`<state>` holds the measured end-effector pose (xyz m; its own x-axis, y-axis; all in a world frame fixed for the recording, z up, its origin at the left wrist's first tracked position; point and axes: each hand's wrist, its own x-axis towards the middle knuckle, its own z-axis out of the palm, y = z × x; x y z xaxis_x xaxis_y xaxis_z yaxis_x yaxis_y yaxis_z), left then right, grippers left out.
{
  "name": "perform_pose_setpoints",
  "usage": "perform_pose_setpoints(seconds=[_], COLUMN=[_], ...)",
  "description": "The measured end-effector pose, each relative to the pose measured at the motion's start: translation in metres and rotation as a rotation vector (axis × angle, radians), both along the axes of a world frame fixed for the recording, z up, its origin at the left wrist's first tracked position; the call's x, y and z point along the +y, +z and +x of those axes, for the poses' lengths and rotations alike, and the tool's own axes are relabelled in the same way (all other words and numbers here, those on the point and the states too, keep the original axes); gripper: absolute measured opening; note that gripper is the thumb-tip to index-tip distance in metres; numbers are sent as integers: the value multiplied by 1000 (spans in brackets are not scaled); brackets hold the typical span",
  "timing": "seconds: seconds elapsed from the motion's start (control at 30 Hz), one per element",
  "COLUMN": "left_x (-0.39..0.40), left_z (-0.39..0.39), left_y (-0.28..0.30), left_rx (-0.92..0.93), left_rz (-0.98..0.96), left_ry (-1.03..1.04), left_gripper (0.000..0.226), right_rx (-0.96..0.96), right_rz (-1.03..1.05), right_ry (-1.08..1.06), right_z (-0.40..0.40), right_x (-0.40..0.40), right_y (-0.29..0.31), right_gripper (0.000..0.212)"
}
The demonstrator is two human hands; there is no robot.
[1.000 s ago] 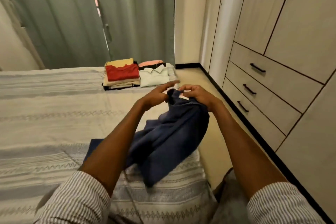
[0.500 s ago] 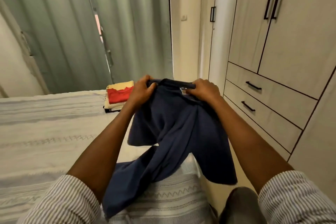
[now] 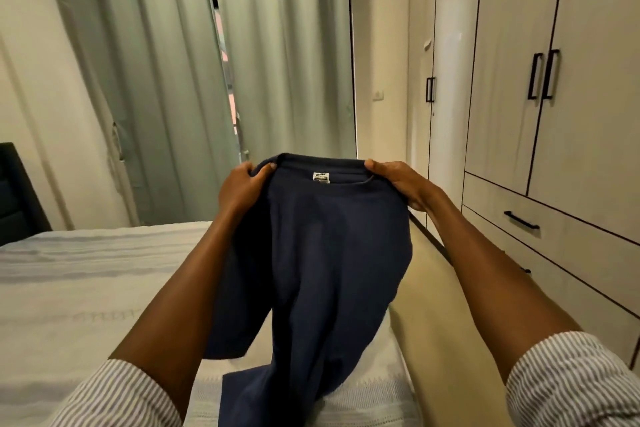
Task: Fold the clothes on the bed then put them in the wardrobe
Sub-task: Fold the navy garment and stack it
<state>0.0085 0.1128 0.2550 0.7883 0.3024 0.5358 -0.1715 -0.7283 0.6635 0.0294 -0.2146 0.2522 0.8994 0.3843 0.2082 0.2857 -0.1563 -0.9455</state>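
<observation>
A navy blue T-shirt (image 3: 322,260) hangs in the air in front of me, its collar with a white label facing me. My left hand (image 3: 244,185) grips the shirt's top left edge by the collar. My right hand (image 3: 398,180) grips the top right edge. The shirt's lower part drapes down onto the bed (image 3: 76,288), which has a pale striped cover. The wardrobe (image 3: 568,87) stands along the right wall with its doors shut. The folded piles seen earlier are hidden behind the shirt and my arms.
Grey-green curtains (image 3: 194,87) cover the window behind the bed. A narrow strip of beige floor (image 3: 436,288) runs between the bed and the wardrobe drawers (image 3: 540,236). A dark headboard (image 3: 17,191) stands at the far left.
Both hands have lifted the navy shirt off the bed and spread its collar apart. My view has tilted up, so the folded piles are out of sight.
</observation>
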Motion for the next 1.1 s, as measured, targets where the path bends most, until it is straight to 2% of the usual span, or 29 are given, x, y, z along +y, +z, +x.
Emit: perform_pose_setpoints(seconds=[0.03, 0.1, 0.17, 0.2, 0.23, 0.3, 0.37, 0.43, 0.5, 0.6, 0.67, 0.77, 0.83, 0.9, 0.93, 1.03, 1.1], left_x=[4, 17, 27, 31, 37, 48, 56, 54, 52, 52, 53, 52, 48, 47, 51, 77, 93], left_z=[1, -3, -17, -24, -33, -46, -45, -35, -26, -17, -20, -25, -27, -31, -35, -48, -51], left_y=[0, 14, 29, 33, 37, 48, 56, 62, 66, 67, 68, 73, 81, 90, 95, 101, 96], left_rx=[-12, 5, 235, 426, 571, 709, 691, 593, 422, 227, 146, -52, -126, -29, 99, 496, 640], left_rz=[-66, -227, -370, -387, -369, -319, -290, -188, -71, -33, 7, 170, 87, -186, -276, -303, -325], left_ry=[-21, -123, -315, -443, -537, -646, -630, -496, -258, -47, 66, 268, 197, -102, -242, -548, -611], left_gripper=[51, 52, 60, 71, 77, 60, 41, 29, 12, 12, 11, 23, 24, 20, 17, 17, 20], right_rx=[42, 96, 121, 94, 6, -299, -590, -649, -578, -408, -419, -491, -519, -462, -390, -130, -18], right_rz=[-53, -365, -683, -748, -769, -726, -666, -650, -627, -334, -281, -258, -233, -288, -372, -632, -672], right_ry=[72, 167, 164, 109, 3, -347, -699, -829, -801, -675, -705, -758, -683, -520, -417, -124, 18], right_z=[-1, -5, -5, -2, 1, 9, 10, 12, 17, 22, 20, 18, 10, -3, -11, -22, -15], right_x=[0, 5, 1, -4, -6, -7, 1, 8, 19, 30, 35, 33, 29, 24, 18, 0, -5], right_y=[4, 29, 48, 50, 50, 48, 45, 48, 62, 73, 77, 90, 103, 115, 122, 136, 134], right_gripper=[57, 54, 47, 39, 30, 18, 21, 24, 22, 14, 27, 44, 58, 64, 63, 61, 62])
